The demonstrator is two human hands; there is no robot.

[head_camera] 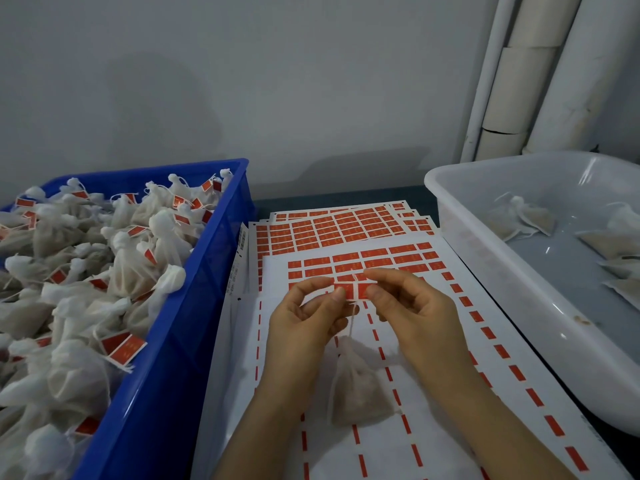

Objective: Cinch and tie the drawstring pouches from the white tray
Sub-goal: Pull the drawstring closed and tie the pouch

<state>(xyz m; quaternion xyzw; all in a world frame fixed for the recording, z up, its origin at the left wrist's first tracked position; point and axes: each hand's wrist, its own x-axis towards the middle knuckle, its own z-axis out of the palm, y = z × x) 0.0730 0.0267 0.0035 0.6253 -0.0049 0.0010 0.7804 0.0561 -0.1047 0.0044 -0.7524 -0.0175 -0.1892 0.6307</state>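
Desk (346,199): dark top, seen as a strip behind the label sheets and a corner at their right.
Label sheets (391,452): white, overlapping stack with rows of red labels.
Blue crate (166,375): left of the sheets, against their edge.
White tray (502,289): right of the sheets, just beside them.

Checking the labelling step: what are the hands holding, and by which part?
A red label: left hand pinches its left end, right hand its right end. The drawstring of the pouch runs down from its middle.
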